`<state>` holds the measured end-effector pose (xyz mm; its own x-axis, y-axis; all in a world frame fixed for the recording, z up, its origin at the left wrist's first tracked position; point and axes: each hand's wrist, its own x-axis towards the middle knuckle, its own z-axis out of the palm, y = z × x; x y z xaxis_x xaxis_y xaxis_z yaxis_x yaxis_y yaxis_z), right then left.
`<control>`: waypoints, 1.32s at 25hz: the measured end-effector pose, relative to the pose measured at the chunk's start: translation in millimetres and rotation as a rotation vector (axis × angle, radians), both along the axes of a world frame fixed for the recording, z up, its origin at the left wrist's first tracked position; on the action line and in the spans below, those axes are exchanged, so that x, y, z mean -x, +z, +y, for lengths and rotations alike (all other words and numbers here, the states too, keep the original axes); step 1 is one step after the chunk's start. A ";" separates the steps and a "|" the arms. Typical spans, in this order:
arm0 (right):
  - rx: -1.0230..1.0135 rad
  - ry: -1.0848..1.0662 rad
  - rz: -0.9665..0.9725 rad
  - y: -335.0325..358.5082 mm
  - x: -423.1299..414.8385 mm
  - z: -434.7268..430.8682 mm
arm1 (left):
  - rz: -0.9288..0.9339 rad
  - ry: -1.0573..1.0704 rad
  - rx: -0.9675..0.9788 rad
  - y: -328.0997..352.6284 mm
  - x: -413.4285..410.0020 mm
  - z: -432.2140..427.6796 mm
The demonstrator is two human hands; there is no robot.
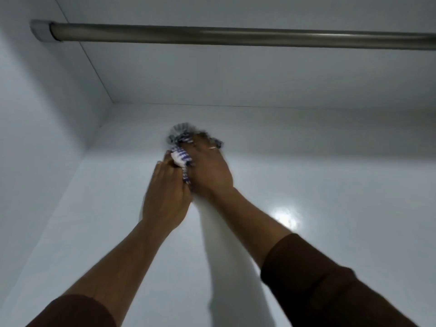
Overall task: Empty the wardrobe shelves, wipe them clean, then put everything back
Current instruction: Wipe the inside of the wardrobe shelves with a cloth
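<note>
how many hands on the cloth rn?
2. The right hand lies over the blue-and-white cloth, pressing it on the white shelf. The left hand holds its near end, just left of the right hand.

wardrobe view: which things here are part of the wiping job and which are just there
Part of the job:
- cloth, striped blue and white, bunched up
- left hand and right hand, both on the cloth
- white shelf being wiped

Just there:
- metal hanging rail across the top
- left side wall
</note>
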<state>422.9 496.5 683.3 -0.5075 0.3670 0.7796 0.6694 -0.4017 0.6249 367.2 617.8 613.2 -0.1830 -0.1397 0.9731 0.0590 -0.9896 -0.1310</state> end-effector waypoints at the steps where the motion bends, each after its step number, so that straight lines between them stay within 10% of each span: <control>1: -0.045 -0.115 0.035 -13.7 13.9 14.0 | -0.002 -0.017 -0.019 -3.3 3.1 5.7; 10: -0.879 -0.055 0.370 -18.0 -35.5 -169.6 | 0.013 0.117 0.042 -12.9 -1.4 8.3; 18: -0.174 -0.086 0.080 -86.6 17.3 -5.4 | 0.055 0.131 0.029 -35.6 13.0 0.9; 26: -0.766 -0.108 0.331 -96.3 -37.4 -141.8 | 0.213 0.227 0.078 -97.6 13.2 17.2; 33: -0.168 -0.082 0.138 -122.8 28.4 12.4 | 0.206 0.088 -0.006 -99.0 21.2 21.0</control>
